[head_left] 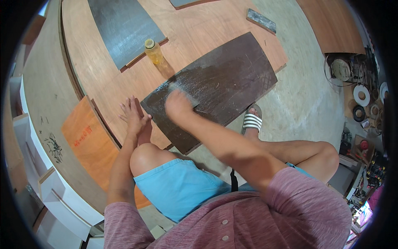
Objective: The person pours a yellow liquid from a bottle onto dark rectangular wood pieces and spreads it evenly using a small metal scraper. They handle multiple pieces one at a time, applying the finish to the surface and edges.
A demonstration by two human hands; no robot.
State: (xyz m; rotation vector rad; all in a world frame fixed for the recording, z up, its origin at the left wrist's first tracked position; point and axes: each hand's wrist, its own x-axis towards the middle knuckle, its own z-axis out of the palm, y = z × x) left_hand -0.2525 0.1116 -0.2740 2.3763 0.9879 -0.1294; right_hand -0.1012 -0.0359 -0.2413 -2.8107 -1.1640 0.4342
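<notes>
My right hand (178, 106) is closed over the dark brown board (244, 62), smeared by motion. A flat greyish piece (192, 101) shows at its edge, too blurred to name exactly. Around it the board's surface looks wet, with a whitish, glossy smear. My left hand (134, 116) lies with fingers spread on the pale plywood, its thumb by the left corner of the board. Just beyond the board's far edge stands an uncapped yellowish clear bottle (153, 52).
A large plywood sheet (89, 37) lies under the board. A grey panel (124, 29) sits at the far left and a small grey strip (261, 20) at the far right. Loose screws (54, 147) lie on the left surface. Tape rolls (361, 95) and tools crowd the right side.
</notes>
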